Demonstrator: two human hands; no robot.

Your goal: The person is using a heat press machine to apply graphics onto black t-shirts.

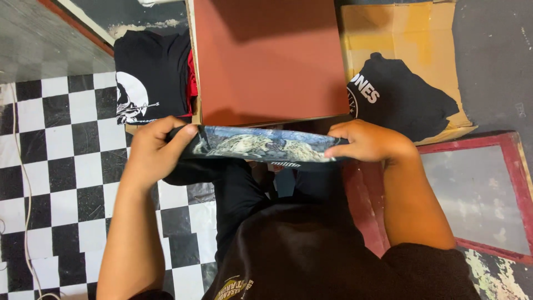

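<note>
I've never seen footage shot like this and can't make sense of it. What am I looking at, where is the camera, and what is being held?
There is no machine here: a person wears a camera on the head, looking down at their own two bare hands. The left hand and the right hand each grip one end of a folded black printed shirt, held level in front of a reddish-brown board. Behind lie a black shirt with a white print at the left and another black shirt on flattened cardboard at the right. The floor at the left is black-and-white checked.
</note>
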